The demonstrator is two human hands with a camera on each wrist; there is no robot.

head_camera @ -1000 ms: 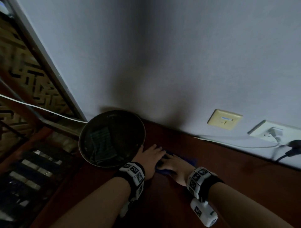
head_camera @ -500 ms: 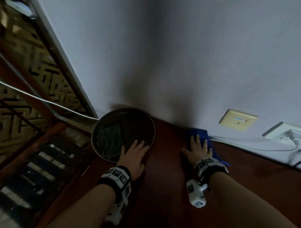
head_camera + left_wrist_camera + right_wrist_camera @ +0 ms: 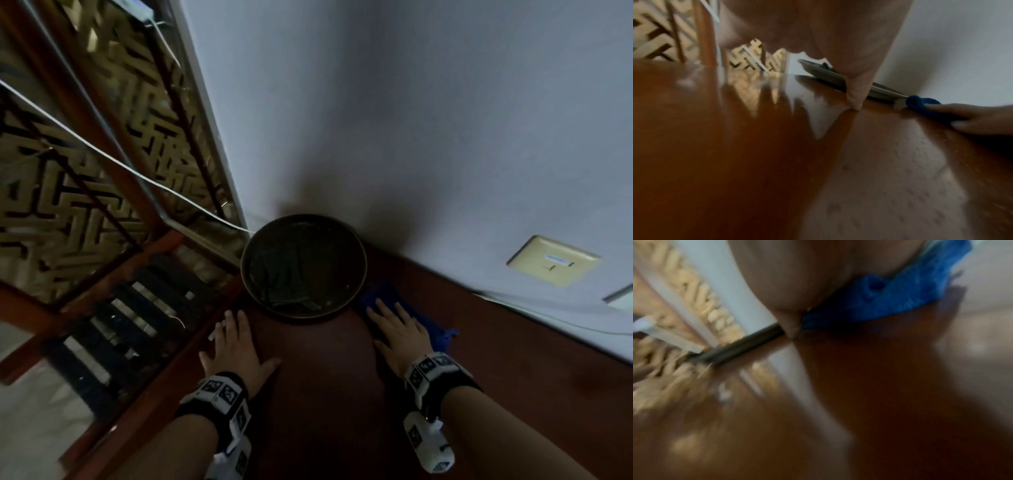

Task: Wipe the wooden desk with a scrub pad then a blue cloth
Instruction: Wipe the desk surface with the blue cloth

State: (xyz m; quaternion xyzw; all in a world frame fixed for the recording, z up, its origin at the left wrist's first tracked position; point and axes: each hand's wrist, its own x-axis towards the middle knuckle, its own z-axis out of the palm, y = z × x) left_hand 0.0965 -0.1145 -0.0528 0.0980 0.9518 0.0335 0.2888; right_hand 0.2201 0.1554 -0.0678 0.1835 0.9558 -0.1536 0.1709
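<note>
My right hand (image 3: pixel 397 330) lies flat, fingers straight, pressing the blue cloth (image 3: pixel 387 293) onto the dark wooden desk (image 3: pixel 325 394), just right of the round metal bowl (image 3: pixel 356 246). In the right wrist view the blue cloth (image 3: pixel 890 296) shows under my palm. Inside the bowl lies the green scrub pad (image 3: pixel 284 277). My left hand (image 3: pixel 233 346) rests flat with spread fingers on the desk near its left edge, in front of the bowl. From the left wrist view I see the blue cloth (image 3: pixel 920 104) under my right fingers.
The grey wall (image 3: pixel 411 120) runs along the back of the desk, with a beige wall plate (image 3: pixel 551 260) and a white socket (image 3: pixel 620 298) at the right. Left of the desk stands a patterned lattice screen (image 3: pixel 85 171), crossed by a white cable (image 3: pixel 137 171).
My right hand has slid the cloth from the wall toward the bowl. My left hand has left the bowl's rim and moved left and nearer, to the desk's left edge.
</note>
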